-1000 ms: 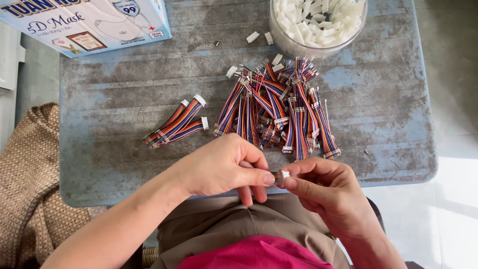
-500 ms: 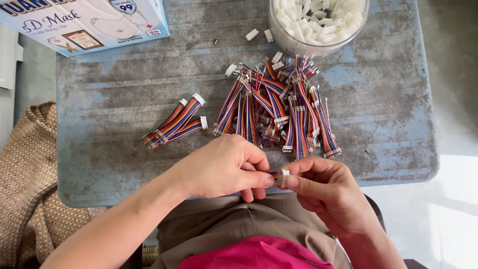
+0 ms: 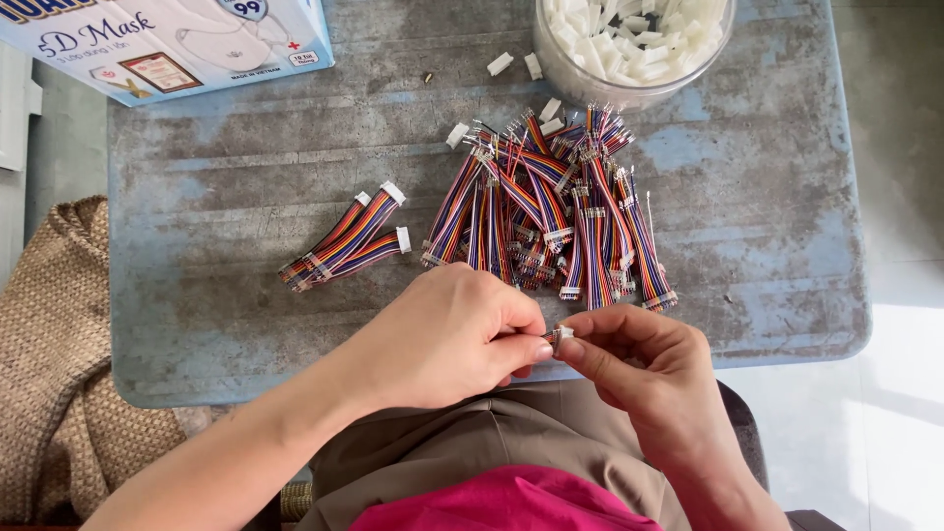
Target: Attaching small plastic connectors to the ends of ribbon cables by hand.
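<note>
My left hand point(image 3: 447, 339) and my right hand point(image 3: 644, 369) meet at the near edge of a worn blue-grey table point(image 3: 226, 324). Together they pinch a small white connector point(image 3: 561, 337) between their fingertips; the wire attached to it is hidden under my left fingers. Just beyond the hands lies a large pile of multicoloured ribbon wires point(image 3: 551, 211). Three similar wires with white connectors fitted point(image 3: 346, 241) lie apart to the left of the pile.
A clear round container point(image 3: 629, 44) full of white connectors stands at the far edge, with a few loose connectors point(image 3: 511, 64) beside it. A light blue cardboard box point(image 3: 167, 39) sits at the far left. A woven tan bag point(image 3: 59, 374) lies left of the table.
Both hands stay together on the connector, with only slight finger movement. Piles and container are unmoved.
</note>
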